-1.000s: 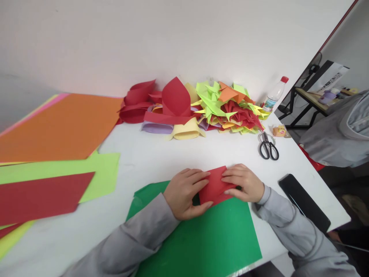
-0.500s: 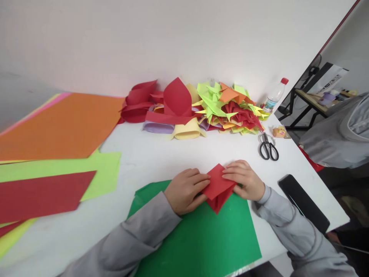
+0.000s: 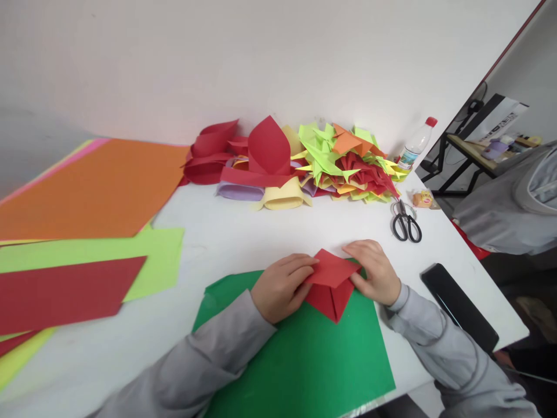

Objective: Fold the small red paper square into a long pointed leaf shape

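A folded red sheet of paper (image 3: 331, 273) is held between both hands above a green mat (image 3: 300, 360). Its upper layer tips up, and a lower flap with a central crease points toward me. My left hand (image 3: 282, 287) pinches the left corner, the thumb partly hidden behind the fingers. At the right corner, my right hand (image 3: 373, 271) grips the paper with its thumb low and its fingers bent, the index finger raised off the surface.
Black scissors (image 3: 407, 223), a small wrapped snack (image 3: 422, 200) and a black phone (image 3: 459, 305) lie to the right. Behind are folded paper shapes (image 3: 270, 148) and a plastic bottle (image 3: 418, 144). Coloured sheets (image 3: 87, 191) cover the left side. A grey garment (image 3: 500, 197) hangs beyond the table's right edge.
The red paper has turned and its upper layer has tilted, so more of the lower flap shows. My right fingers have lifted from the top and shifted to the right corner.
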### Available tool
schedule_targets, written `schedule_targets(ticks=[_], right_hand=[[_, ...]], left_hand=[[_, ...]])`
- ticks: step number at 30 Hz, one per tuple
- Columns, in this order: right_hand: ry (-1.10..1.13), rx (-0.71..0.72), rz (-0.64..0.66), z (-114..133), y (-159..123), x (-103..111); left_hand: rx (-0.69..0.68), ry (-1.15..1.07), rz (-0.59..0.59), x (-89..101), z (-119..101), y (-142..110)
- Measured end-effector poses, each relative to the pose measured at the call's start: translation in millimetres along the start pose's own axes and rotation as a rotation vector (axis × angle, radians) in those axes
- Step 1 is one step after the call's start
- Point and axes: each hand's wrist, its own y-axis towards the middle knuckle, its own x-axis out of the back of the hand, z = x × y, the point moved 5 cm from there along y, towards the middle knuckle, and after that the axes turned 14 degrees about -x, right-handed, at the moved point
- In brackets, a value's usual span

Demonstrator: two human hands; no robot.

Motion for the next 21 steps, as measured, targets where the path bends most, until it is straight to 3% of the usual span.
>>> schedule_targets(ticks=[4,8,10,17,19,21], right_hand=[[-0.096,-0.033,-0.134,2.7,-2.0,3.0],[-0.066,0.155,-0.246,30.8,-13.1,11.2],[-0.005,0.301,-0.161,46.7,-20.3,10.9],[-0.036,0.256,-0.229,56.4,-25.3,21.7],[-0.038,0.290,-0.151,57.8,-24.3,13.0],[-0.072,0.236,-0.040,54.6,-21.0,-0.7]], left_hand=[[0.059,0.015,-0.006,-3.5,-0.4,-4.9],[0.061,0.065,0.010,-4.9,-2.4,-6.4],[0.051,0.084,0.032,-5.8,-3.6,-6.2],[0.065,0.219,-0.006,-5.0,-6.8,-2.4],[0.036,0.260,-0.020,-3.6,-10.4,0.9],[-0.007,0.275,-0.014,-2.5,-15.1,4.5]])
